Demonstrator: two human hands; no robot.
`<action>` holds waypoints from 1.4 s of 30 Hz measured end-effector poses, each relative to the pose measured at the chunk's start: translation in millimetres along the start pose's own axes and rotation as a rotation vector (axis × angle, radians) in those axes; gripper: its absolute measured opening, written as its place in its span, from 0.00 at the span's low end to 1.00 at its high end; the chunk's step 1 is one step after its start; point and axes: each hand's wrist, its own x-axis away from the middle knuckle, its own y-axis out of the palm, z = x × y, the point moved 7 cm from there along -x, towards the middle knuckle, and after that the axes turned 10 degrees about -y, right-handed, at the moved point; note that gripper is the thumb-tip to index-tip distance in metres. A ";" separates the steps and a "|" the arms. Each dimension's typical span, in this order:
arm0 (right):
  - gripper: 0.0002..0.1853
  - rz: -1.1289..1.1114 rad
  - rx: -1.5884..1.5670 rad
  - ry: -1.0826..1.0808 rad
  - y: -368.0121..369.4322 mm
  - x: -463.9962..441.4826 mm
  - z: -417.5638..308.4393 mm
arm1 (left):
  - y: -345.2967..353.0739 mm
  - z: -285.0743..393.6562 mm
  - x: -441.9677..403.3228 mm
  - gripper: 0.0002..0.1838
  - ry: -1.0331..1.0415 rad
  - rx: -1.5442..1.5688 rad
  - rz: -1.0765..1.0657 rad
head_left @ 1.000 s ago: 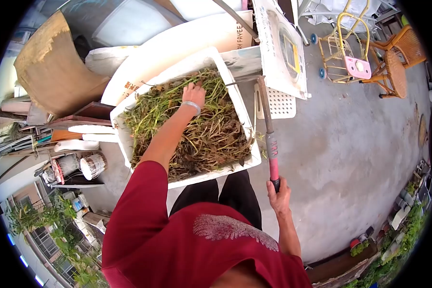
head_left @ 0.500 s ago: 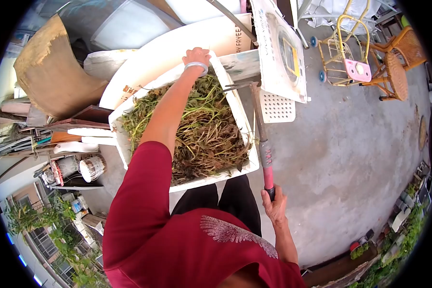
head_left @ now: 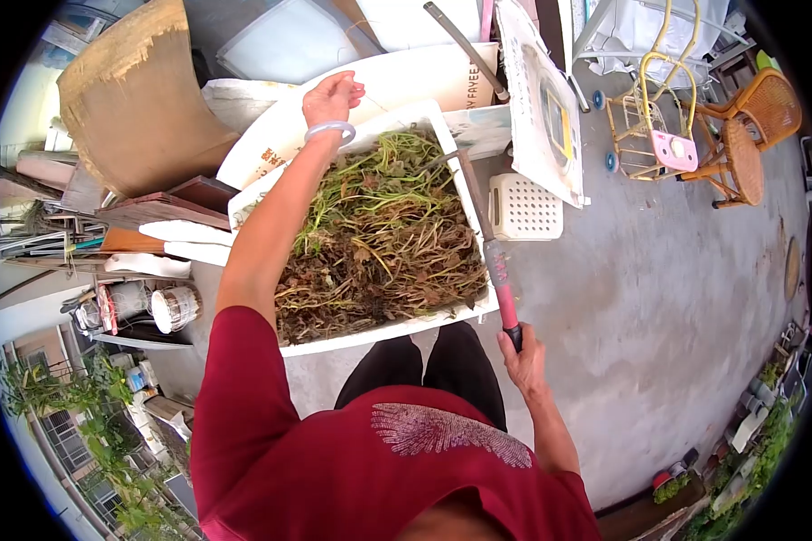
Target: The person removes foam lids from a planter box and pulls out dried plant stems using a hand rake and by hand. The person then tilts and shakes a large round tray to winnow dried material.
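A white foam box (head_left: 379, 333) is filled with dried brown and green plant stems (head_left: 388, 243). My left hand (head_left: 332, 99), with a pale bangle at the wrist, is raised by the box's far left edge. Its fingers are curled together; whatever they hold, if anything, is too small to make out. In my right hand (head_left: 525, 358) is the black end of a long tool (head_left: 503, 293) with a pink and grey handle. The tool's metal head lies over the box's right rim, among the upper stems, its tips partly hidden.
Right of the box are a perforated white basket (head_left: 525, 209) and a leaning white foam lid (head_left: 546, 108). Farther right stand a yellow cart frame (head_left: 650, 117) and a wicker chair (head_left: 744, 153). Bent brown board (head_left: 144, 108) and stacked panels lie left; a white bucket (head_left: 175, 308) stands below them.
My left hand went from the stems up past the box's far edge, then left. The tool's head has shifted inward over the right rim. The view has shifted slightly.
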 end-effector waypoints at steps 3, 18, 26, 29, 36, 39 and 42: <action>0.16 0.041 0.045 -0.094 0.7 -5.2 -12.6 | -23.6 17.9 21.6 0.11 0.043 0.000 -0.007; 0.19 0.125 0.198 -0.178 37.8 -47.9 -87.6 | -122.9 8.0 161.9 0.11 -0.071 0.398 -0.122; 0.20 0.068 0.211 -0.185 69.4 -28.5 -90.9 | -186.1 42.1 207.8 0.10 0.032 0.551 -0.169; 0.21 0.059 0.164 -0.060 78.1 -20.4 -78.5 | -225.1 34.2 228.2 0.09 0.014 0.611 -0.145; 0.25 0.034 0.141 0.018 87.8 -29.0 -87.8 | -330.0 42.8 257.4 0.09 0.132 0.575 0.054; 0.25 0.010 0.095 0.091 97.2 -36.8 -88.2 | -397.0 77.8 272.5 0.10 0.281 0.587 0.191; 0.23 -0.021 -0.027 0.190 116.0 -42.1 -75.3 | -462.1 108.9 298.6 0.12 0.445 0.562 0.368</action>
